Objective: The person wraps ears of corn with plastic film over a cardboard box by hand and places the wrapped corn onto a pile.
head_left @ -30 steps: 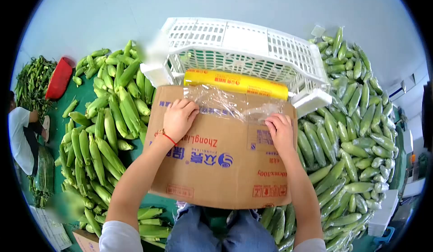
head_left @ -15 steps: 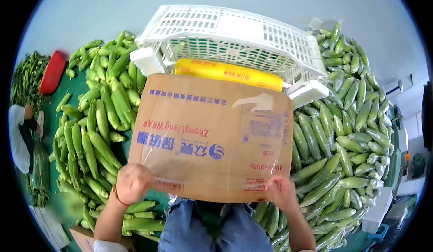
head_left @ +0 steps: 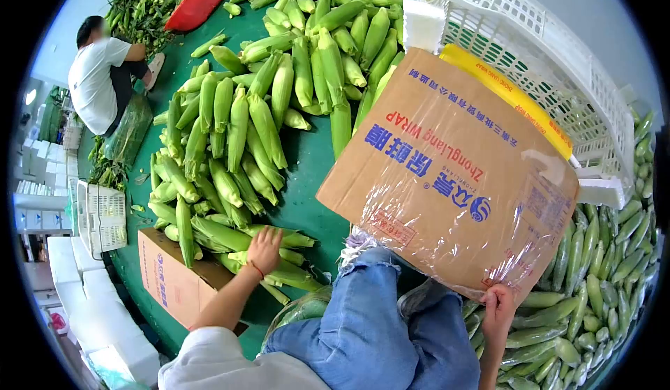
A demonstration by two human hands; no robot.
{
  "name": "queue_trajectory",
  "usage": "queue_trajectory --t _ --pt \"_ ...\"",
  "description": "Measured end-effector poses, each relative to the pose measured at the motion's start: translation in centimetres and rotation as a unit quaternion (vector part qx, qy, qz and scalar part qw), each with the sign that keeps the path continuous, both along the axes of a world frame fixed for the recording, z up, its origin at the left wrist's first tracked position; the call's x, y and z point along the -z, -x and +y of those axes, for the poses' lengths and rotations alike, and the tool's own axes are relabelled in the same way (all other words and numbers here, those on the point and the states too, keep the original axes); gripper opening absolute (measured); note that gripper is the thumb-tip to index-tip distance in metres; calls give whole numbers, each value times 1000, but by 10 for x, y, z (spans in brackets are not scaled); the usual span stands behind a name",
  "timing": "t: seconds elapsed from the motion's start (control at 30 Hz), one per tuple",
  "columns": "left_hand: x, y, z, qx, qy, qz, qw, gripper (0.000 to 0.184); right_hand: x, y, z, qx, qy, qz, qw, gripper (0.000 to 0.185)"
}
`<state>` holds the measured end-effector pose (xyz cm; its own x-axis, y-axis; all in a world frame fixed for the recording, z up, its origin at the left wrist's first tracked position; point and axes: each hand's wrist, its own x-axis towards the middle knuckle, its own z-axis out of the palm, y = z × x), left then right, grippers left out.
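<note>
My left hand (head_left: 265, 252) rests over unwrapped ears of corn (head_left: 227, 235) in green husks beside my leg. Its fingers look spread, and it grips no ear. At the near right corner of a flat cardboard sheet (head_left: 412, 142), my right hand (head_left: 497, 303) pinches the edge of clear plastic wrap (head_left: 447, 250). Glossy wrap lies over the near part of the cardboard. A yellow-boxed or yellow-covered wrap roll (head_left: 506, 90) lies along the cardboard's far edge, against a white plastic crate (head_left: 551, 58).
A large heap of unwrapped corn (head_left: 241, 128) covers the green floor (head_left: 307, 163) on the left. Wrapped corn (head_left: 607, 250) is piled on the right. A cardboard box (head_left: 171, 278) stands behind my left arm. Another person (head_left: 105, 76) sits near a red basin (head_left: 195, 3).
My view has turned left. My left hand has left the cardboard's near edge and moved onto the corn. My right hand stays at the near right corner.
</note>
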<state>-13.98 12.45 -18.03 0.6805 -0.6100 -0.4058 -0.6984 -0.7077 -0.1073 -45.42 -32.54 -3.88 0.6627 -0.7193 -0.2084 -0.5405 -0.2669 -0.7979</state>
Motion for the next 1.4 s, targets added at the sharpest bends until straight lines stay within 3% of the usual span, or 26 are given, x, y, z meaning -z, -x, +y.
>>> queue_trajectory --t 0.1,0.17,0.23,0.33,0.4,0.47,0.53,0.57,0.6,0.63,0.67,0.7,0.77,0.8,0.83,0.9,0.93,0.97,1.03,1.07,1.1,1.17,1.2,1.3,1.37,1.4 --pt "31 -52 18 -3 -99 124 987 65 -14 -13 1 -66 124 26 990 7" --pt "22 -78 4 -23 -162 223 961 75 -15 -9 5 -57 132 19 989 6" --pt "31 -86 16 9 -143 200 969 77 -24 -12 12 -40 153 57 986 4" --pt "35 -90 27 -75 112 150 979 75 -20 -10 24 -39 281 44 958 5" --pt "33 -97 33 -203 316 143 916 69 -26 -15 31 -15 312 70 947 7" --pt "-20 -106 -1 -372 444 212 787 65 -28 -14 32 -16 328 101 939 7" --pt "-93 -111 -49 -405 560 293 661 63 -28 -16 34 -12 325 96 941 7" --pt "-130 -107 -80 -367 595 336 631 62 -28 -15 34 -13 320 95 943 7" --pt "-166 -97 -115 -296 606 373 637 62 -27 -15 32 -9 292 90 952 7" --pt "-198 -84 -156 -197 589 387 681 61 -26 -15 31 -3 261 86 961 8" --pt "-228 -61 -208 -28 521 274 808 67 -27 -13 33 2 228 84 970 8" --pt "-259 -39 -260 132 463 114 869 73 -28 -12 37 11 209 103 972 8" --pt "-252 -5 -307 358 353 39 864 72 -28 -19 37 27 181 133 974 10" --pt "-240 11 -330 400 351 38 846 69 -33 -19 37 10 215 140 966 8" --pt "-229 23 -348 440 348 38 827 66 -44 -16 37 53 124 89 987 8" --pt "-225 33 -366 416 278 112 858 66 -71 -12 38 135 -66 -19 988 7" --pt "-221 35 -372 402 237 149 872 66 -79 -6 32 182 -140 -145 962 8" --pt "-217 33 -376 404 263 160 861 66 -80 -10 24 151 -166 -296 928 17" --pt "-210 27 -381 400 314 181 842 65 -83 -44 9 135 -148 -305 931 29" --pt "-203 25 -385 434 386 157 798 67 -66 -63 -7 48 28 -200 978 33" --pt "-195 24 -379 454 439 107 768 62 -45 -80 -21 -41 203 -86 975 37" --pt "-176 22 -349 493 529 7 691 54 -29 -107 -40 -85 344 -44 934 42" --pt "-169 23 -325 438 545 35 714 42 -24 -118 -48 -102 413 -24 905 44" --pt "-148 23 -276 177 437 -31 881 24 -18 -125 -59 -97 409 -18 907 43" --pt "-143 -9 -254 238 467 32 851 16 -16 -131 -62 -77 435 -43 896 39" --pt "-162 -20 -256 159 434 57 885 11 -16 -130 -62 -78 439 -39 894 38"
